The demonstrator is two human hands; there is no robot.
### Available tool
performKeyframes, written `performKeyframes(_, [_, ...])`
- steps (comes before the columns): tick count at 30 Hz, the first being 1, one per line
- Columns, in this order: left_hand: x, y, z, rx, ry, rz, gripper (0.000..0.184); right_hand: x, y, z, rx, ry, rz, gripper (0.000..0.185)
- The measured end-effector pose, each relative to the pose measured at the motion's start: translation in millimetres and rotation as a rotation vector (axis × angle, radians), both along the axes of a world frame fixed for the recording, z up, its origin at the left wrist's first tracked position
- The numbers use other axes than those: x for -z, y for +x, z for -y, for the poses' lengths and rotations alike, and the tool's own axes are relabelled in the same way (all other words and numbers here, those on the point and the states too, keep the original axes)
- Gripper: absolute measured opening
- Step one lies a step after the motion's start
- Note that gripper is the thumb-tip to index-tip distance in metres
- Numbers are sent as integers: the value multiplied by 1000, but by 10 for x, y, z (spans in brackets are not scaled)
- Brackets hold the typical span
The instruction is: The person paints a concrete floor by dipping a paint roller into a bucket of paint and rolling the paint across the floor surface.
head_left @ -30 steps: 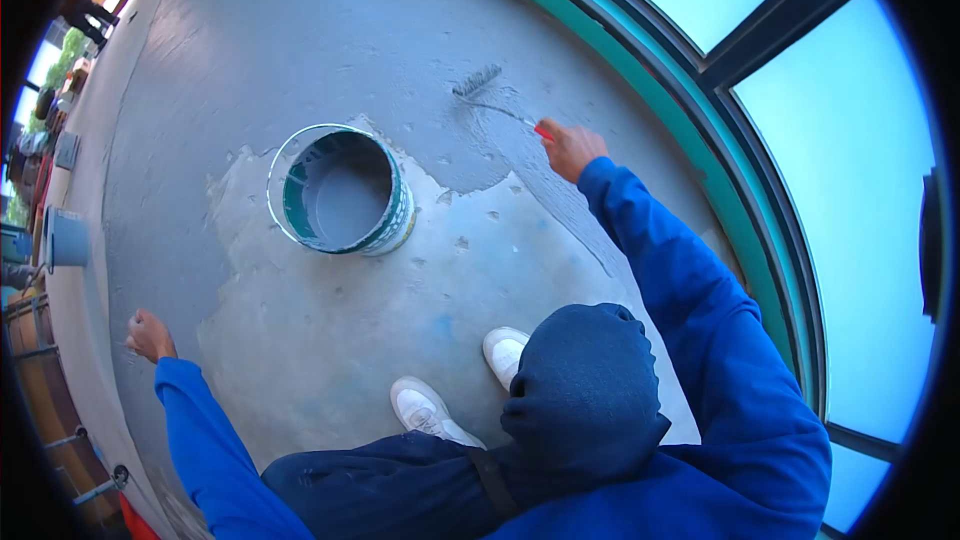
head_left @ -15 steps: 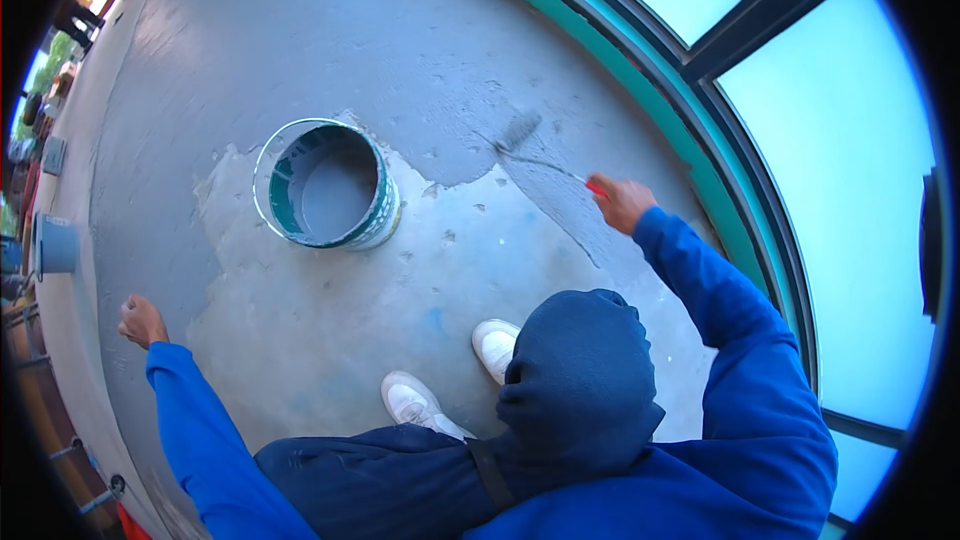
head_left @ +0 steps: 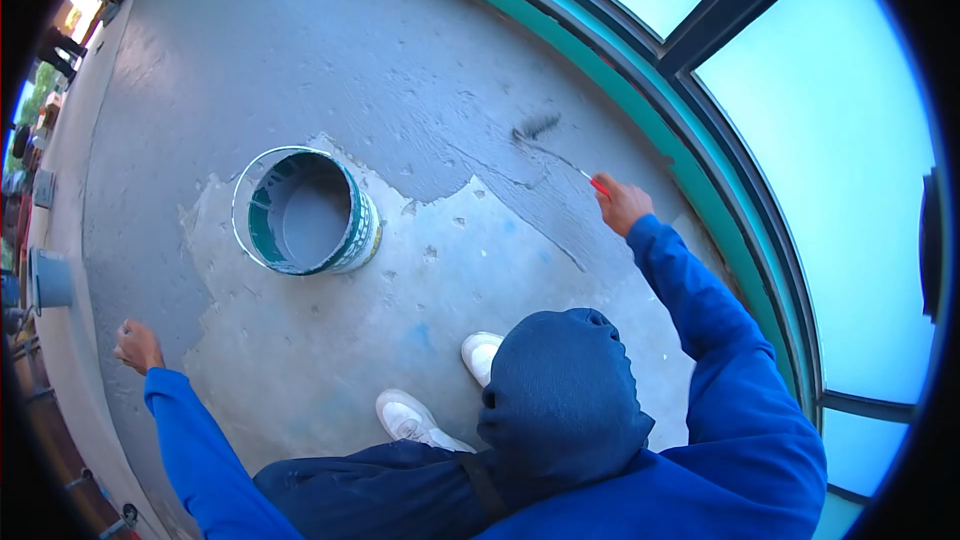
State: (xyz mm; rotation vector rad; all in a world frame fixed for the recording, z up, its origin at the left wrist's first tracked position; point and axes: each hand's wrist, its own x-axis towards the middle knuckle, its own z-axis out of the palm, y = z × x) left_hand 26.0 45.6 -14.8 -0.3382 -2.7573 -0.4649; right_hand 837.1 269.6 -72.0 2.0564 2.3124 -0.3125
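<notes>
My right hand [head_left: 625, 207] is wrapped around the red handle of a paint roller [head_left: 538, 127]. The roller's grey, slightly blurred sleeve rests on the wet grey coating ahead of me, near the teal wall base. Held out to the left, my left hand [head_left: 138, 346] is closed in a fist, and nothing shows in it. Between the hands, farther forward, a green and white bucket [head_left: 362, 232] stands upright on the floor with grey paint inside. Its wire handle lies against the rim. Neither hand touches the bucket.
Wet grey coating [head_left: 260, 50] spreads ahead and left, meeting paler floor [head_left: 330, 370] around my white shoes [head_left: 408, 418]. Glazed panels with dark frames [head_left: 745, 5] line the right side. At far left are a grey bucket [head_left: 50, 280] and a person's legs [head_left: 60, 50].
The roller has moved forward and right across the floor, farther from the bucket, with my right hand on it. My view has shifted slightly. My left hand stays closed at the left.
</notes>
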Motion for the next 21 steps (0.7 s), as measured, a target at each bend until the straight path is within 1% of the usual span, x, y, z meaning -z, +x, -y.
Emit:
performKeyframes(1, [-36, 27, 47, -12, -15, 1, 47, 70, -106, -186, -4, 12, -4, 24])
performKeyframes(3, [-124, 71, 106, -32, -46, 1, 48, 139, -155, -286, -7, 15, -10, 24])
performKeyframes(6, [19, -97, 236, -50, 10, -23, 48, 76, -67, -284, -11, 11, 5, 26])
performKeyframes(8, [115, -312, 335, -38, 4, -43, 49, -40, 176, -25, -21, 8, 48, 26])
performKeyframes(9, [145, -361, 364, -30, 2, -55, 49, -94, 292, 120, -24, 51, 36, 27])
performKeyframes(12, [33, -139, 203, -25, 4, -1, 50, -152, 498, 743, -7, 175, -15, 28])
performKeyframes(14, [48, -123, 79, -16, 1, 4, 49, -256, 403, 1165, 28, 151, -14, 29])
performKeyframes(16, [83, -90, -51, 3, -11, 2, 48, -324, 138, 1513, 78, 67, 0, 29])
performKeyframes(17, [121, -98, -108, 14, -22, -5, 47, -251, 46, 1627, 82, 15, -1, 30])
performKeyframes(19, [142, -104, -184, 51, -39, -24, 46, -181, -251, 1661, 128, -99, 52, 31])
performKeyframes(21, [145, -40, -210, 97, -54, -45, 46, -21, -438, 1476, 168, -65, 21, 29])
